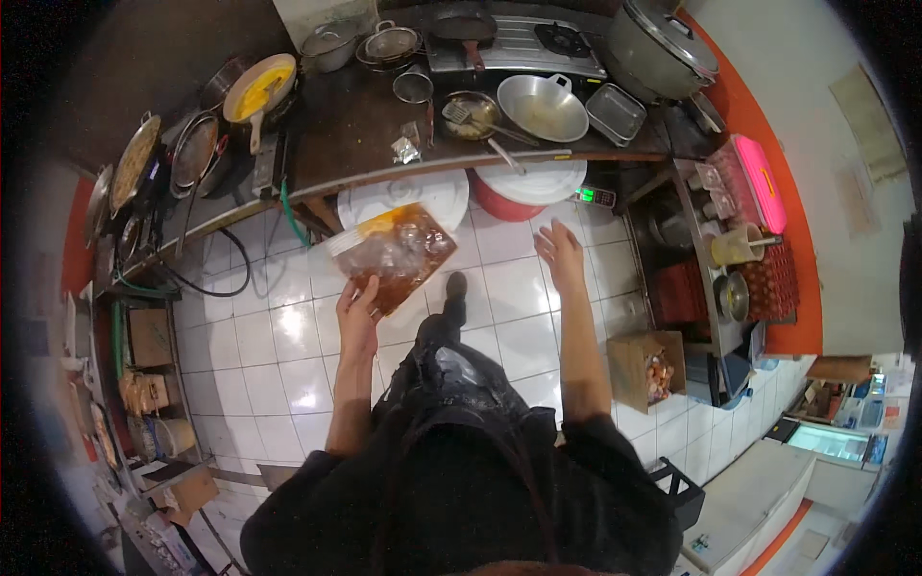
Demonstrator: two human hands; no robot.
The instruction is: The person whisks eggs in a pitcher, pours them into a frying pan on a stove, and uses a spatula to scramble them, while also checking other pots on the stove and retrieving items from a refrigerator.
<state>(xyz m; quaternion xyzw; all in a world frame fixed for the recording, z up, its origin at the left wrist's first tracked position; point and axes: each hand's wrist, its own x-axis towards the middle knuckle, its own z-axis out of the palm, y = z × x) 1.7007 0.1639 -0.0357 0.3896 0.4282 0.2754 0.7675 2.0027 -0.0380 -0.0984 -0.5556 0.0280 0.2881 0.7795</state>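
Clear bag (392,254) of brownish food, pinched at its lower edge in left grip (357,322), raised above white floor tiles (279,355), probably for inspection. Right grip (560,252) empty, fingers spread, stretched toward surface (355,125); steel bowl (543,108) just beyond.

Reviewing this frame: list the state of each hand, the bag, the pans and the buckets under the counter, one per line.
left hand: gripping the clear bag by its lower edge
clear bag: held up, partly filled with orange-brown contents
right hand: open, empty, reaching forward
steel wok: upright, empty on the counter
small frying pan: holds a spatula
large pot: lid on
white bucket: lidded
red bucket: lidded
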